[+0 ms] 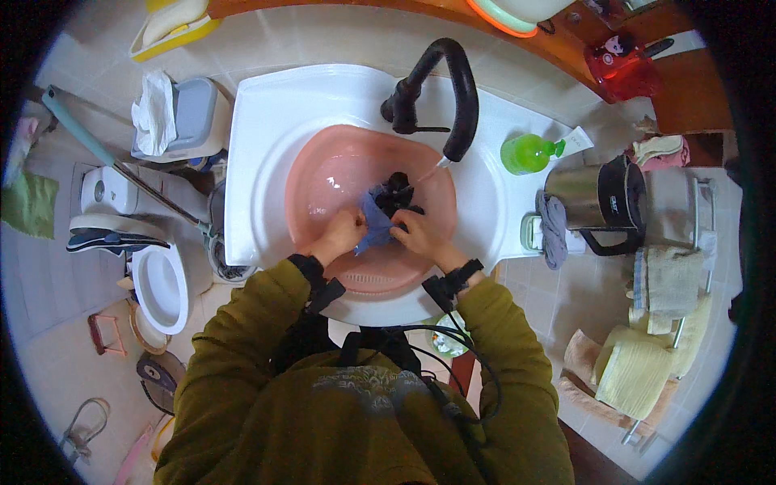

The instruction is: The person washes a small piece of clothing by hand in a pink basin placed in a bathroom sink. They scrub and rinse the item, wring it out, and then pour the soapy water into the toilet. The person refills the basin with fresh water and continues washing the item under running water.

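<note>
Over a pink plastic basin [314, 174] set in the white sink, my left hand [346, 233] grips one side of a wet-looking blue cloth [374, 225]. My right hand [417, 236] has its fingers closed on the other side of it. A bunched black cloth [394, 192] lies against the far end of the blue one; whether the two are one piece I cannot tell. From the black faucet [461, 113] a thin stream of water seems to run down beside the cloth. The fingertips of both hands are partly hidden by the fabric.
A green pump bottle [524, 153] and a white tube [575, 142] stand on the sink's right ledge. Nearby are a grey cloth [553, 230] and a steel kettle [594, 198]. At left are a grey-lidded bin [196, 117], a long-handled mop [121, 166] and a toilet [162, 287].
</note>
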`<control>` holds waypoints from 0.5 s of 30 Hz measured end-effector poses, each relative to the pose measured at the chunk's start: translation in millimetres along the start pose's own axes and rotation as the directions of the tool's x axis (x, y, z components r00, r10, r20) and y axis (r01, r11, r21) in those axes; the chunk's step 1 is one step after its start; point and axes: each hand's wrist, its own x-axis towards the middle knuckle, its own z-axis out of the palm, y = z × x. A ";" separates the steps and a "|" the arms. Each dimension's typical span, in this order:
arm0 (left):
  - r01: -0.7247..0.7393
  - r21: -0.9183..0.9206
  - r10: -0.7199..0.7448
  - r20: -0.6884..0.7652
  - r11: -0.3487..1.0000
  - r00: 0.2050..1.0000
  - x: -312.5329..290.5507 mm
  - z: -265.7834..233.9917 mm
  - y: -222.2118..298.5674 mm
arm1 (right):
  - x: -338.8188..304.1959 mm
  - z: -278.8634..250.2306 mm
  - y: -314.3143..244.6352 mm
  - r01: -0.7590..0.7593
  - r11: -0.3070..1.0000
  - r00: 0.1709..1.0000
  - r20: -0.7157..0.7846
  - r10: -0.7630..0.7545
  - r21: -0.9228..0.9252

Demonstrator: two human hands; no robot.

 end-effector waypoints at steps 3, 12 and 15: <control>-0.284 0.058 0.290 -0.139 0.957 0.947 -23.8 -6.9 13.0 | -5.1 -12.9 -14.2 -0.211 0.934 0.977 0.079 0.197 0.290; -0.414 0.096 0.422 -0.077 0.905 0.904 -60.3 -37.3 83.6 | -11.4 -58.8 -65.8 -0.035 0.885 0.998 -0.024 0.053 0.465; -0.515 0.099 0.524 -0.117 0.851 0.844 -71.1 -41.0 94.3 | -13.5 -70.5 -75.1 -0.075 0.868 0.996 -0.001 0.087 0.491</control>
